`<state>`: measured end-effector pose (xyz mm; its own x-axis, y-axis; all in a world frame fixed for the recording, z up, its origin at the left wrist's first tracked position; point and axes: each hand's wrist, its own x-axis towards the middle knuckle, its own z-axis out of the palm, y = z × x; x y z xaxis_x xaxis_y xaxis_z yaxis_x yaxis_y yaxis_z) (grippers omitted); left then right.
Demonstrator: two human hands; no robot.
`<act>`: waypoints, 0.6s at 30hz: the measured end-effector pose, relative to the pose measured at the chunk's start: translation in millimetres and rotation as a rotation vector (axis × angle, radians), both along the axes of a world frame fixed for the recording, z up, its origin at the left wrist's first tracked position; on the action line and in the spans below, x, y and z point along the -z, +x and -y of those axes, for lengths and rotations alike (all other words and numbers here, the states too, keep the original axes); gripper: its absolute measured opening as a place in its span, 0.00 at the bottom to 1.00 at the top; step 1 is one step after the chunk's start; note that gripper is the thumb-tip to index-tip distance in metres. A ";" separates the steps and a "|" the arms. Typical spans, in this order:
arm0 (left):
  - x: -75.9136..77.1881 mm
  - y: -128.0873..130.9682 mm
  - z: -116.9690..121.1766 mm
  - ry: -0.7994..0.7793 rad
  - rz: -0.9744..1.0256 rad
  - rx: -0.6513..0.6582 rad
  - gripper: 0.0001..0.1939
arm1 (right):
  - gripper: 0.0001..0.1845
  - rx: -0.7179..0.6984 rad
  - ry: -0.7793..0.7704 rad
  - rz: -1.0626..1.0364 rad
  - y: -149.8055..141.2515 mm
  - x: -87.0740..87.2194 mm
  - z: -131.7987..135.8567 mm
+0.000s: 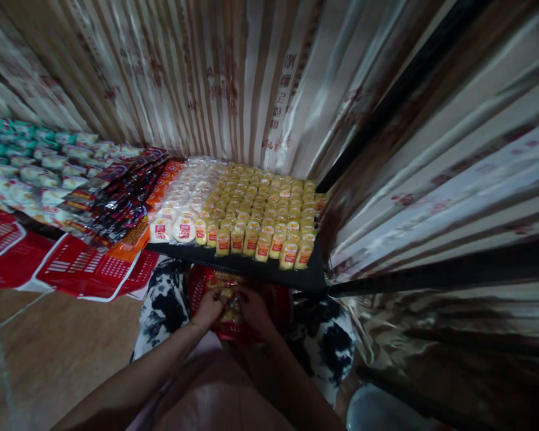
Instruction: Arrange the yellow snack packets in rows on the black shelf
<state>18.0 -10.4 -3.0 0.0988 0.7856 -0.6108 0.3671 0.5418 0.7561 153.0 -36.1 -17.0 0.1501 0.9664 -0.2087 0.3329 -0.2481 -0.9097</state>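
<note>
Both my hands meet low in the middle over a red bag [276,302] resting on my lap. My left hand [208,308] and my right hand [251,308] have their fingers curled round a small yellowish packet [228,305] between them, just above the bag's opening. Directly beyond my hands a dark shelf [251,266] carries rows of small yellow packets with red labels [260,212], with a band of white round packets [184,206] to their left. The front row of yellow packets lies a short way above my fingers.
Further left lie dark red packets [121,197], then green-and-white packets [31,161]. Red printed sheets [72,263] hang from the shelf's front at left. Striped shiny curtains [233,78] close off the back and right. A tan floor [49,353] shows at lower left.
</note>
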 end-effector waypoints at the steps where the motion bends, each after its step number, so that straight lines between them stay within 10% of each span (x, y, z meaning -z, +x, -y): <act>1: -8.9 -2.0 -0.7 -0.029 0.062 -0.025 0.11 | 0.15 -0.009 0.025 0.018 1.5 -9.1 2.5; 11: -102.6 -10.4 -16.1 -0.045 0.374 0.171 0.17 | 0.17 -0.174 0.428 0.269 20.9 -88.8 16.7; 18: -157.1 22.2 -32.5 0.136 0.439 0.339 0.19 | 0.21 -0.008 0.522 0.411 35.7 -119.3 14.5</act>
